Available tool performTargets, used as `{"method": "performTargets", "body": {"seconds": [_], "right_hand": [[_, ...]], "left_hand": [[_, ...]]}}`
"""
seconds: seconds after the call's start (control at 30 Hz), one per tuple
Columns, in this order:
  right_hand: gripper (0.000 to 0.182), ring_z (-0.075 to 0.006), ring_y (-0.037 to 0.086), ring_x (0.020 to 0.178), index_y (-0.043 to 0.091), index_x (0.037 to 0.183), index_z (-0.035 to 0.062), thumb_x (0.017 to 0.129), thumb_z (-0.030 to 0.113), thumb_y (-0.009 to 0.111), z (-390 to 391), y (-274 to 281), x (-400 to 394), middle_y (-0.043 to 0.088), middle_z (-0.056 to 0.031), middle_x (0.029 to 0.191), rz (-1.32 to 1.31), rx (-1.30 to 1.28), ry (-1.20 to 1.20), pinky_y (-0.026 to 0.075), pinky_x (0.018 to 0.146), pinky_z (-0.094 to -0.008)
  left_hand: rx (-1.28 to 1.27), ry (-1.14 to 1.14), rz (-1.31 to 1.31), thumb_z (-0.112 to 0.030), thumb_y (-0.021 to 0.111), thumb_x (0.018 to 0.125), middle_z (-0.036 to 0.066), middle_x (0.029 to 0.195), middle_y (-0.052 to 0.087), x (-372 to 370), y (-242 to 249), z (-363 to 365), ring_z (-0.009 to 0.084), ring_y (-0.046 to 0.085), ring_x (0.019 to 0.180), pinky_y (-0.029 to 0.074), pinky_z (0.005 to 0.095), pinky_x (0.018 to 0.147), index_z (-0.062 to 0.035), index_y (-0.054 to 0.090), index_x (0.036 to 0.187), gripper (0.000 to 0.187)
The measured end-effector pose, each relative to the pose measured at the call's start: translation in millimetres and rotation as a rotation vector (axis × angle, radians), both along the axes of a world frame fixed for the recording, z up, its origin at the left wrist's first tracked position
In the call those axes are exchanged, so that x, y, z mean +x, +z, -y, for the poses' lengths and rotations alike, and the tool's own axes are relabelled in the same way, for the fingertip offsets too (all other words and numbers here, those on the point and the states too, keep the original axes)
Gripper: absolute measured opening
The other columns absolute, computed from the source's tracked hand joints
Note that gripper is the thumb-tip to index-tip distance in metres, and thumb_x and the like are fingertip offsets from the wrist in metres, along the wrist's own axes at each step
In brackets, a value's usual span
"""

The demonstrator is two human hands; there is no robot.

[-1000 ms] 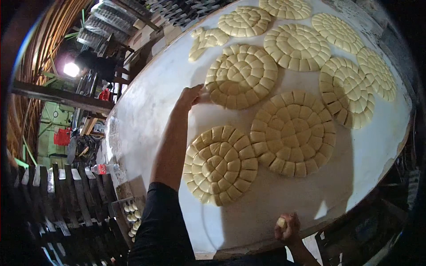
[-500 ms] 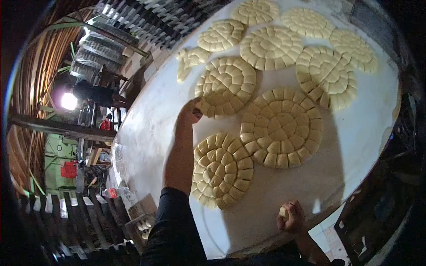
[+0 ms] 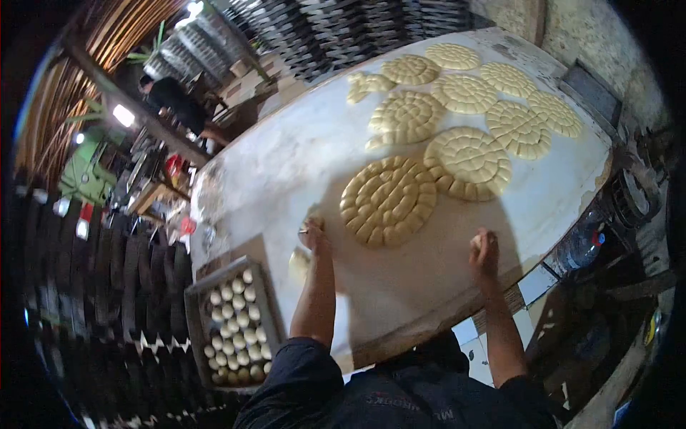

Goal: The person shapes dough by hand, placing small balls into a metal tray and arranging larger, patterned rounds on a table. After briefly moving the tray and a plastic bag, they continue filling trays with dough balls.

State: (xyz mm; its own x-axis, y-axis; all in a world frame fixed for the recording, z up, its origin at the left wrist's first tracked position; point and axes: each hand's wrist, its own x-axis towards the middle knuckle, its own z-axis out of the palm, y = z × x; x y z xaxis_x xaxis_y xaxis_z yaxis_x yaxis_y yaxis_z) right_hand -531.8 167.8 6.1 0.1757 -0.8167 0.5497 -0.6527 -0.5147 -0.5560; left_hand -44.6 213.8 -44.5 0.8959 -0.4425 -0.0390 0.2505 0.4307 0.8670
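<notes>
My left hand [image 3: 313, 233] rests on the floured white table [image 3: 286, 164] near its left edge, fingers closed on a small dough piece. A dough lump [image 3: 299, 263] lies just below that hand by the rim. My right hand [image 3: 484, 252] presses on the table near the front edge, closed over another dough piece that shows pale at the fingertips. Between and beyond the hands lies the nearest round dough disc [image 3: 389, 200], cut into many small pieces. Several more cut discs [image 3: 468, 163] spread toward the far end.
A tray of dough balls [image 3: 232, 322] stands low on the left beside the table. Dark stacked trays [image 3: 107, 286] fill the left side. Another person in dark clothes [image 3: 171, 96] stands at the back left. A water bottle [image 3: 582, 244] sits under the table's right edge.
My left hand drew back from a far disc to the near left edge with a dough piece. My right hand moved up onto the table. The view pulled back.
</notes>
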Motion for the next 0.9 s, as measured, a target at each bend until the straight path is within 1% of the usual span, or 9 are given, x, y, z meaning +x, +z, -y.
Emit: {"method": "performTargets", "body": {"seconds": [0.07, 0.17, 0.23, 0.27, 0.33, 0.47, 0.57, 0.63, 0.9], "right_hand": [[0.043, -0.0354, 0.054, 0.100, 0.050, 0.117, -0.0014, 0.097, 0.036, 0.051, -6.8, -6.1, -4.5, 0.054, -0.0189, 0.104, 0.195, 0.164, -0.051, 0.045, 0.086, -0.0458], [0.045, -0.0335, 0.056, 0.098, 0.049, 0.110, -0.0003, 0.098, 0.043, 0.047, -34.1, -17.4, 27.6, 0.055, -0.0176, 0.103, 0.493, 0.451, -0.052, 0.045, 0.086, -0.0450], [0.041, -0.0322, 0.057, 0.089, 0.048, 0.101, 0.0018, 0.098, 0.042, 0.047, -77.5, -74.1, 53.0, 0.054, -0.0154, 0.093, 0.187, 0.109, 0.116, 0.044, 0.079, -0.0435], [0.039, -0.0318, 0.056, 0.083, 0.047, 0.097, 0.0029, 0.097, 0.042, 0.048, -92.9, -105.7, 63.9, 0.052, -0.0142, 0.086, -0.220, -0.374, 0.234, 0.043, 0.075, -0.0414], [0.038, -0.0325, 0.056, 0.084, 0.048, 0.094, 0.0025, 0.095, 0.041, 0.050, -156.6, 13.8, 94.3, 0.051, -0.0158, 0.086, -0.108, 0.463, 0.661, 0.044, 0.075, -0.0431], [0.033, -0.0354, 0.057, 0.083, 0.049, 0.091, 0.0017, 0.093, 0.035, 0.051, -127.4, 22.0, 67.5, 0.053, -0.0192, 0.088, -0.070, 0.506, 0.591, 0.044, 0.075, -0.0460], [0.027, -0.0379, 0.051, 0.082, 0.050, 0.092, 0.0022, 0.090, 0.029, 0.052, -98.1, -3.6, 14.5, 0.050, -0.0173, 0.084, -0.092, 0.156, 0.373, 0.042, 0.082, -0.0492], [0.028, -0.0394, 0.049, 0.085, 0.050, 0.092, 0.0024, 0.090, 0.030, 0.051, -63.9, -26.9, -15.4, 0.049, -0.0174, 0.085, -0.323, -0.187, 0.510, 0.040, 0.085, -0.0505], [0.028, -0.0509, 0.045, 0.117, 0.057, 0.100, -0.0050, 0.089, 0.020, 0.052, -43.1, -20.3, 71.2, 0.047, -0.0324, 0.121, -0.327, 0.111, 0.412, 0.023, 0.110, -0.0637]], "left_hand": [[0.476, -0.091, 0.560, -0.024, 0.057, 0.097, 0.009, 0.105, 0.053, 18.1, -55.8, -67.6, 0.0169, 0.054, 0.082, 0.050, 0.0316, 0.066, -0.0042, 0.055, 0.113, 0.025], [0.259, -0.206, 0.092, -0.017, 0.057, 0.095, 0.007, 0.109, 0.047, -96.8, 33.2, -159.5, 0.0174, 0.054, 0.085, 0.049, 0.0308, 0.067, -0.0082, 0.039, 0.131, 0.041], [0.585, 0.153, 1.366, -0.017, 0.057, 0.096, 0.006, 0.104, 0.048, -103.0, 27.6, -206.6, 0.0149, 0.054, 0.084, 0.048, 0.0292, 0.065, -0.0104, 0.035, 0.124, 0.037], [0.586, 0.159, 1.348, -0.017, 0.057, 0.096, 0.006, 0.104, 0.048, -112.4, 33.9, -227.1, 0.0149, 0.054, 0.084, 0.048, 0.0292, 0.065, -0.0104, 0.035, 0.124, 0.037], [0.191, -0.269, 0.238, -0.019, 0.061, 0.094, 0.004, 0.100, 0.049, -135.4, 57.2, -255.1, 0.0183, 0.055, 0.085, 0.048, 0.0326, 0.069, -0.0101, 0.041, 0.110, 0.027], [0.205, -0.235, 0.031, -0.022, 0.065, 0.091, 0.006, 0.097, 0.050, -135.1, 46.5, -294.3, 0.0239, 0.056, 0.085, 0.048, 0.0381, 0.076, -0.0089, 0.044, 0.102, 0.027], [0.556, -0.260, 0.610, -0.023, 0.067, 0.088, 0.010, 0.099, 0.053, -134.4, 47.5, -310.7, 0.0304, 0.056, 0.089, 0.047, 0.0405, 0.081, -0.0079, 0.051, 0.098, 0.024], [0.802, -0.384, 1.604, -0.024, 0.066, 0.087, 0.014, 0.100, 0.056, -128.3, 79.0, -304.0, 0.0335, 0.056, 0.093, 0.045, 0.0427, 0.083, -0.0083, 0.057, 0.095, 0.020], [0.923, -0.432, 1.171, -0.022, 0.065, 0.086, 0.013, 0.100, 0.060, -171.2, 73.6, -177.2, 0.0321, 0.056, 0.100, 0.042, 0.0477, 0.091, -0.0088, 0.061, 0.090, 0.014]]}}
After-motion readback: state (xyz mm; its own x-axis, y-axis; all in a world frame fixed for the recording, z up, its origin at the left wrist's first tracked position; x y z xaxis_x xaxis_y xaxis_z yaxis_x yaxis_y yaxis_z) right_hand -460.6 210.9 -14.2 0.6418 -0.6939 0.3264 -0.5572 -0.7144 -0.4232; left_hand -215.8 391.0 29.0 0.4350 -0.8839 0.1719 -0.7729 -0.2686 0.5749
